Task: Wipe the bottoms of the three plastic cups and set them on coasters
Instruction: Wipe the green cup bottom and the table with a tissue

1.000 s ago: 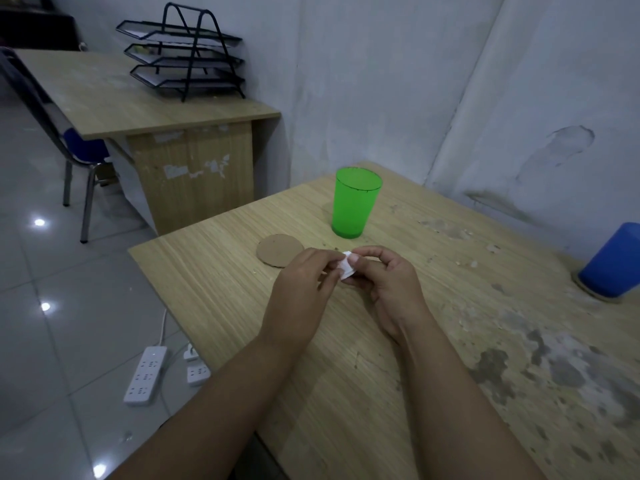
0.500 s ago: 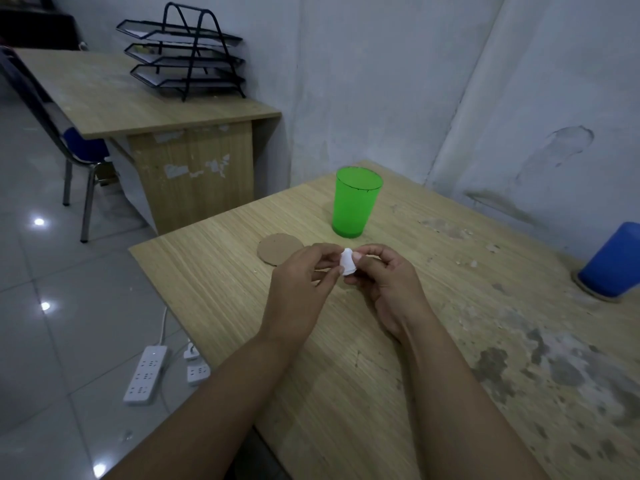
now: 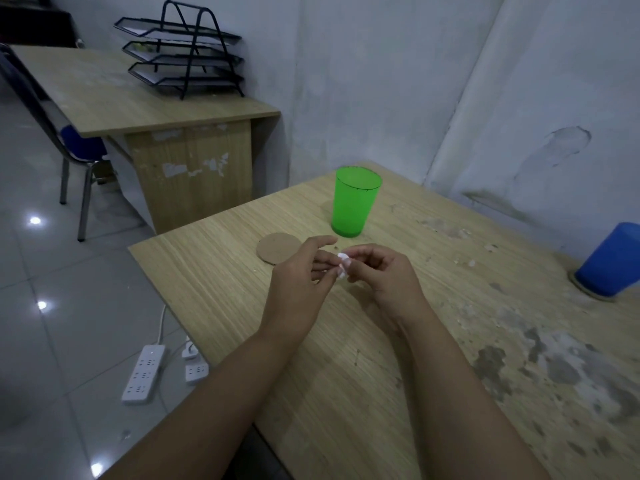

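Note:
A green plastic cup (image 3: 355, 206) stands upright on the wooden table (image 3: 346, 375), directly on the wood. Just left of it lies a bare round cardboard coaster (image 3: 277, 247). At the right edge of the view, a blue cup (image 3: 613, 261) sits on another coaster (image 3: 588, 295). No third cup is in view. Above the table in front of the green cup, my right hand (image 3: 384, 275) pinches a small white wad of tissue (image 3: 344, 266) at its fingertips. My left hand (image 3: 301, 282) is beside it with fingers stretched out, their tips at the wad.
The table's left edge drops to a tiled floor with white power strips (image 3: 143, 372). Behind stand a second desk (image 3: 138, 102) with a black wire paper tray (image 3: 183, 50), and a chair (image 3: 76, 150). White walls close the back and right.
Both hands were pinching and working the tissue wad together. Now my left hand's fingers have straightened and loosened off it, while my right hand keeps the wad.

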Motion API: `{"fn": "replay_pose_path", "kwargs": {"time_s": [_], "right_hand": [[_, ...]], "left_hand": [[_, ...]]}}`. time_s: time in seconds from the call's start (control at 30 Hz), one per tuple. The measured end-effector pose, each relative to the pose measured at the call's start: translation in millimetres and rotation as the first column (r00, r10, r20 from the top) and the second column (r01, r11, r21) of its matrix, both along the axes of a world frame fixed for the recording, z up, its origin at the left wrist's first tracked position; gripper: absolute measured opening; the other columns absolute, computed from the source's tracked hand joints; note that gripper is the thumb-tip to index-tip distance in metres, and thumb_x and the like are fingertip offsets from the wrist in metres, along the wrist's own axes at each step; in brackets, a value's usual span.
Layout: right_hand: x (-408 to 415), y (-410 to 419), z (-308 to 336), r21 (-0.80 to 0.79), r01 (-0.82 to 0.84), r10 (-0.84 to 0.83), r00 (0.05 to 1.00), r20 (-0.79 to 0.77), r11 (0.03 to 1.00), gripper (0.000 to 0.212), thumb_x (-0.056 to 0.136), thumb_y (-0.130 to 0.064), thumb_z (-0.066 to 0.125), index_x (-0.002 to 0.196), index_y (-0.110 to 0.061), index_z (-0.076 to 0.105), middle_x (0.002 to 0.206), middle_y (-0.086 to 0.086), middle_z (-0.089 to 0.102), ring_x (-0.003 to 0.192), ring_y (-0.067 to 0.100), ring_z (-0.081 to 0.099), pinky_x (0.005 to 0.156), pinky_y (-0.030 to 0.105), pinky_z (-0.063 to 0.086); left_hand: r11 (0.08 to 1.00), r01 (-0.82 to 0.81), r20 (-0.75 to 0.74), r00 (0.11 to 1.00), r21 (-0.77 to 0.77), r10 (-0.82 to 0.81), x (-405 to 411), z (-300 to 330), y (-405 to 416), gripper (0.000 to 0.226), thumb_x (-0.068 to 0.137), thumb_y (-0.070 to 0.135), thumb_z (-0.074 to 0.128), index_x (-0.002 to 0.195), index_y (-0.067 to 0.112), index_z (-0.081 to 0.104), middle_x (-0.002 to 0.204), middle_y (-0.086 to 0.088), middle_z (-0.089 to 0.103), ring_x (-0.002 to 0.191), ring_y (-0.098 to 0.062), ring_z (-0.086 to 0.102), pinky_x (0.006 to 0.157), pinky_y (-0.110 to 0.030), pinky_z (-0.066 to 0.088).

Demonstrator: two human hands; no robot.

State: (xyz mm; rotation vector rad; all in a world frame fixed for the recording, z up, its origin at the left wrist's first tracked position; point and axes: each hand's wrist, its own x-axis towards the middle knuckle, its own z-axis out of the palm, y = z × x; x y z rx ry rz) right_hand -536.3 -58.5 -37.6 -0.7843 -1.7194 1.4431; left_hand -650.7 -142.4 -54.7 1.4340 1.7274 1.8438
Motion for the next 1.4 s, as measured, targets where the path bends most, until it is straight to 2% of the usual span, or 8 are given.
{"fn": "replay_pose_path", "kwargs": {"time_s": [0.17, 0.23, 0.37, 0.5, 0.7, 1.07, 1.23, 1.4], "right_hand": [[6.0, 7.8, 9.6, 0.207, 0.052, -0.090, 0.980, 0.179, 0.977, 0.014, 0.078, -0.007, 0.070, 0.081, -0.021, 0.073, 0.063, -0.009, 0.070, 0.056, 0.000, 0.059, 0.057, 0.009, 0.045], [5.3, 14.9, 9.1, 0.366, 0.155, -0.266, 0.924, 0.275, 0.918, 0.010, 0.078, -0.012, 0.070, 0.083, -0.019, 0.074, 0.071, -0.006, 0.070, 0.063, 0.001, 0.061, 0.058, 0.006, 0.043], [-3.7, 30.5, 5.8, 0.596, 0.027, -0.406, 0.756, 0.514, 0.803, 0.014, 0.082, -0.009, 0.063, 0.091, -0.009, 0.073, 0.092, 0.007, 0.072, 0.083, 0.018, 0.063, 0.073, 0.023, 0.045], [-23.1, 36.2, 3.8, 0.625, -0.202, -0.379, 0.643, 0.665, 0.754, 0.019, 0.082, -0.005, 0.056, 0.092, -0.004, 0.072, 0.099, 0.016, 0.068, 0.094, 0.030, 0.059, 0.084, 0.036, 0.043], [-11.0, 18.1, 5.3, 0.651, -0.364, -0.216, 0.741, 0.636, 0.666, 0.016, 0.080, -0.003, 0.061, 0.089, -0.007, 0.073, 0.089, 0.009, 0.069, 0.088, 0.025, 0.062, 0.077, 0.031, 0.046], [-5.3, 17.8, 9.5, 0.625, -0.384, -0.213, 0.712, 0.669, 0.680, 0.016, 0.078, 0.001, 0.061, 0.087, -0.005, 0.073, 0.088, 0.013, 0.069, 0.087, 0.028, 0.062, 0.080, 0.036, 0.048], [-17.0, 34.5, 16.8, 0.619, -0.341, -0.336, 0.609, 0.719, 0.708, 0.024, 0.079, 0.000, 0.056, 0.097, -0.005, 0.072, 0.099, 0.014, 0.068, 0.096, 0.029, 0.059, 0.089, 0.037, 0.042], [-4.1, 13.2, 13.8, 0.634, -0.346, -0.240, 0.718, 0.653, 0.691, 0.017, 0.078, 0.003, 0.060, 0.088, -0.002, 0.073, 0.090, 0.017, 0.070, 0.088, 0.032, 0.062, 0.082, 0.036, 0.046]], "left_hand": [[0.991, 0.087, -0.025, 0.996, -0.104, -0.090, -2.8, 0.2, -2.1, 0.055, 0.084, 0.006, 0.065, 0.129, 0.032, 0.045, 0.101, 0.015, 0.066, 0.096, 0.003, 0.063, 0.084, -0.013, 0.049], [0.972, 0.046, -0.243, 0.965, -0.231, -0.103, -9.2, -1.9, -7.1, 0.056, 0.086, 0.017, 0.062, 0.135, 0.032, 0.040, 0.120, 0.013, 0.059, 0.111, -0.001, 0.055, 0.093, -0.016, 0.042], [0.888, -0.168, -0.711, 0.669, -0.428, -0.216, -19.9, -12.8, -15.8, 0.053, 0.094, 0.045, 0.043, 0.141, 0.020, 0.038, 0.150, -0.001, 0.035, 0.139, -0.017, 0.026, 0.113, -0.030, 0.014], [0.877, -0.136, -0.671, 0.700, -0.461, -0.244, -17.0, -17.4, -12.2, 0.062, 0.095, 0.049, 0.036, 0.145, 0.013, 0.031, 0.154, -0.004, 0.028, 0.143, -0.016, 0.017, 0.114, -0.025, 0.003], [0.893, -0.104, -0.620, 0.755, -0.438, -0.216, -16.6, -19.6, -10.5, 0.064, 0.094, 0.047, 0.042, 0.145, 0.010, 0.030, 0.154, -0.004, 0.028, 0.143, -0.012, 0.017, 0.109, -0.015, 0.001], [0.882, -0.145, -0.634, 0.748, -0.448, -0.199, -16.8, -18.0, -10.7, 0.067, 0.093, 0.047, 0.041, 0.145, 0.007, 0.030, 0.153, -0.007, 0.029, 0.143, -0.015, 0.019, 0.116, -0.025, 0.007], [0.885, -0.158, -0.659, 0.726, -0.437, -0.196, -18.4, -17.2, -11.4, 0.068, 0.093, 0.049, 0.039, 0.145, 0.007, 0.029, 0.154, -0.007, 0.028, 0.144, -0.016, 0.016, 0.116, -0.026, 0.005], [0.869, -0.157, -0.668, 0.707, -0.470, -0.234, -17.0, -18.8, -11.2, 0.076, 0.091, 0.056, 0.035, 0.147, 0.007, 0.023, 0.157, -0.007, 0.020, 0.145, -0.016, 0.010, 0.117, -0.027, 0.002]]}}
